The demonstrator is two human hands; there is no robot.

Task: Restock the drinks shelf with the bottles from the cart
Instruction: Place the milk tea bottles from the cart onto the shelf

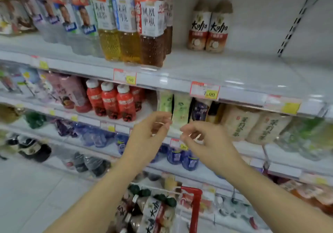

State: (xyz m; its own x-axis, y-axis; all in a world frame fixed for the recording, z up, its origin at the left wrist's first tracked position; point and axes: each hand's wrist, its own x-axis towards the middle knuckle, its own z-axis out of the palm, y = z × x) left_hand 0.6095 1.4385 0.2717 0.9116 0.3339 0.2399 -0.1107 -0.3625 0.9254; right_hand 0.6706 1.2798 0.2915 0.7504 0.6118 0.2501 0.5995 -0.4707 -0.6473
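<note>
Two brown milk-tea bottles [210, 26] with white caps stand side by side on the top shelf [225, 67], with bare shelf to their right. My left hand [149, 133] and my right hand [200, 139] hover in front of the second shelf, fingers loosely curled, holding nothing. Below them the cart [195, 207] with a red frame holds several bottles [153, 213] of the same milk tea, lying in a heap.
Yellow and brown tea bottles [133, 34] fill the top shelf left of the milk tea. The second shelf carries red bottles [115, 101], green ones [173, 106] and beige ones [252, 124]. Blue bottles [182, 157] sit lower. Pale floor lies at lower left.
</note>
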